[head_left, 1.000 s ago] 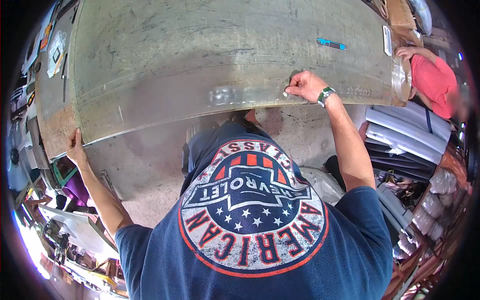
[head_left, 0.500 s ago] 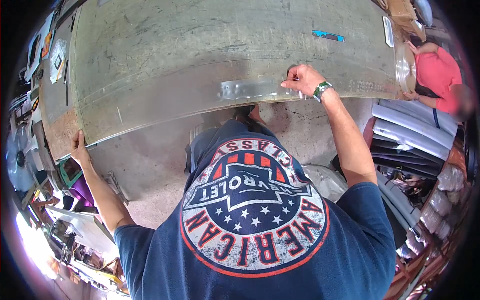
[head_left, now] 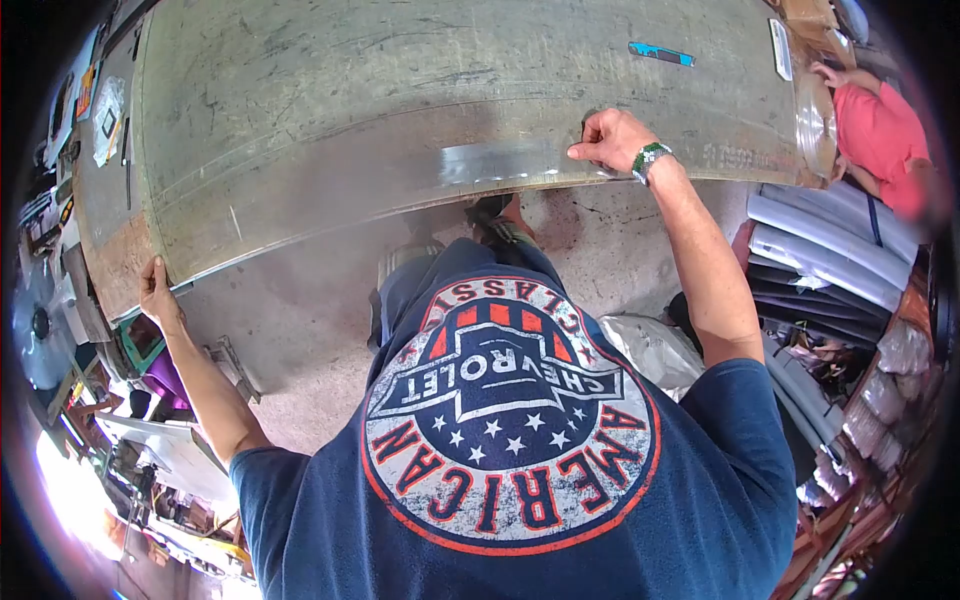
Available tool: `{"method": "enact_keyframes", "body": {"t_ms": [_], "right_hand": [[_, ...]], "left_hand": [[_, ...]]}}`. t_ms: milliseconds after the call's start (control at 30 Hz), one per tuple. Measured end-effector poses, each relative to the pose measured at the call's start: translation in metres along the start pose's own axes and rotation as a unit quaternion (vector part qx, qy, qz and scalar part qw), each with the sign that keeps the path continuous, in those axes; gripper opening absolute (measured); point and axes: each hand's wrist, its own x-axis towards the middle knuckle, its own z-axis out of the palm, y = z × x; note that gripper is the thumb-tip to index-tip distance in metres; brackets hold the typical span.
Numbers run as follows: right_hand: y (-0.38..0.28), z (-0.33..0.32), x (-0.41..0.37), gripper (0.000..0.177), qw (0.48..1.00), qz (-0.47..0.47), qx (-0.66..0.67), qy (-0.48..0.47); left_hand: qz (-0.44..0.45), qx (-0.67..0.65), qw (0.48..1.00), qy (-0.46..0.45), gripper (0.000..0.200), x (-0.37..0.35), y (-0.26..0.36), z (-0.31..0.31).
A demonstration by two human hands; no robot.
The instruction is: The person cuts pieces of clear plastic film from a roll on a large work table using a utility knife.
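My left hand point(head_left: 160, 293) is closed on the table edge at the near left corner, its thumb on top and its other fingers hidden below. Along the near edge of the worn worktable point(head_left: 380, 60), glare shows on what looks like a clear plastic sheet point(head_left: 490, 163). My right hand point(head_left: 613, 140), with a beaded bracelet at the wrist, is at the front edge just right of that glare. Its fingers are curled in a pinch, and whatever they hold is hidden. Farther back lies a blue and black utility knife point(head_left: 661, 54).
At the table's right end a person in a red shirt point(head_left: 880, 130) has hands by clear, bent plastic point(head_left: 815, 130). Rolls of sheeting point(head_left: 825, 250) are stacked at right. A white bar point(head_left: 779, 50) lies near the far right edge, a plastic bag point(head_left: 109, 120) at left.
My right hand has shifted slightly up and right along the front edge. The other person's hands and arms have moved a little. My left hand keeps its place.
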Motion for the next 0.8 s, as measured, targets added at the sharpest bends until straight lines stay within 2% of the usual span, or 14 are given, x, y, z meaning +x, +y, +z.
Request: {"method": "enact_keyframes", "body": {"t_ms": [167,200,300,333,400,433,467,500,533,567,600,633,667,800], "right_hand": [[-0.004,-0.002,-0.002,0.039,1.000,0.021,0.006,0.004],[-0.003,-0.003,-0.002,0.039,1.000,0.024,0.013,0.000],[0.000,0.003,-0.002,0.039,1.000,0.023,0.006,0.009],[0.001,0.004,-0.003,0.040,1.000,0.014,0.007,0.020],[0.002,0.002,-0.004,0.044,1.000,0.005,0.006,0.020],[0.004,0.002,-0.003,0.045,1.000,0.004,0.000,0.028],[0.007,0.004,-0.002,0.046,0.999,0.002,-0.004,0.035],[0.008,0.006,-0.001,0.048,0.999,0.001,-0.008,0.039],[0.005,0.002,-0.002,0.049,1.000,0.003,-0.017,0.019],[0.004,0.000,-0.002,0.049,1.000,0.003,-0.008,0.016],[0.003,0.000,-0.003,0.048,1.000,0.006,0.000,0.012],[0.005,0.000,-0.004,0.048,1.000,0.008,0.007,0.008],[0.007,0.004,-0.007,0.039,0.998,-0.026,0.017,0.060],[0.008,0.004,-0.008,0.043,0.996,-0.039,-0.004,0.082]], "left_hand": [[0.005,-0.017,0.998,-0.059,0.024,0.014,-0.009,-0.010],[-0.011,0.012,0.998,-0.057,0.030,0.017,-0.007,-0.012],[0.070,0.124,0.987,0.069,0.045,0.014,0.020,0.009],[0.115,0.298,0.935,0.152,0.060,0.006,0.043,0.023],[0.210,0.344,0.898,0.175,0.065,-0.015,0.097,0.088],[0.191,0.317,0.926,0.080,0.058,-0.070,0.178,0.147],[0.211,0.264,0.941,-0.026,0.048,-0.126,0.243,0.202],[0.266,0.272,0.913,-0.145,0.050,-0.167,0.282,0.247],[0.342,0.193,0.867,-0.306,0.048,-0.195,0.309,0.287],[0.401,0.162,0.812,-0.393,0.047,-0.227,0.338,0.319],[0.433,0.105,0.762,-0.470,0.046,-0.240,0.339,0.354],[0.446,0.131,0.722,-0.512,0.044,-0.258,0.344,0.379],[0.461,0.157,0.680,-0.548,0.043,-0.269,0.350,0.398],[0.455,0.168,0.626,-0.610,0.042,-0.276,0.347,0.438]]}}
